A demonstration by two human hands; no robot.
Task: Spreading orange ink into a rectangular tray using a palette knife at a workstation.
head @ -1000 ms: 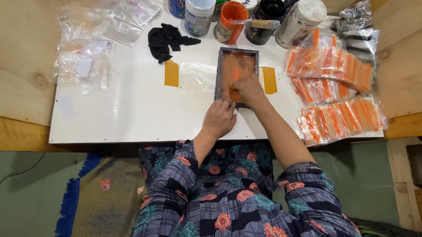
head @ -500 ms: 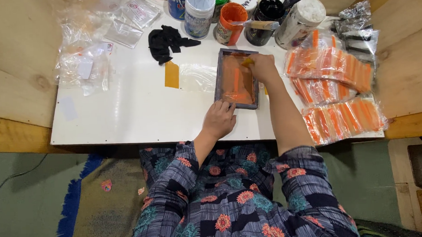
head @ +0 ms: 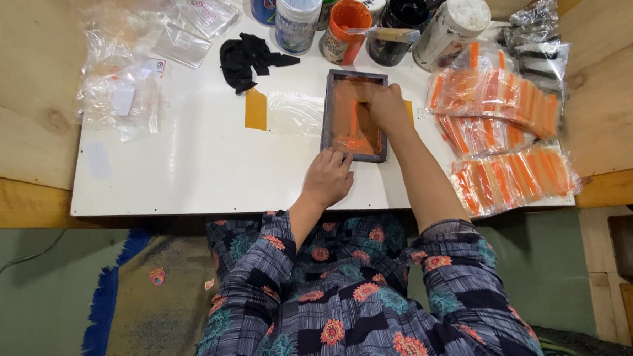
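A small dark-framed printing screen [head: 333,112], smeared with orange ink, lies flat on the white table top [head: 188,169]. My left hand [head: 328,177] presses down on the frame's near edge with curled fingers. My right hand [head: 387,107] rests over the far right part of the screen, fingers closed on a small scraper that is mostly hidden beneath them. A clear plastic sheet [head: 296,113] lies under the frame's left side, held by a yellow tape strip [head: 255,109].
Several paint jars stand along the back, among them an open orange one [head: 343,20] and a brush [head: 385,34] laid across a black one. A black cloth [head: 251,56] lies nearby. Clear bags [head: 120,87] are piled at left, orange-printed packets [head: 502,113] at right.
My right hand has slid from the near end of the screen to its far end. My left hand has stayed on the near edge.
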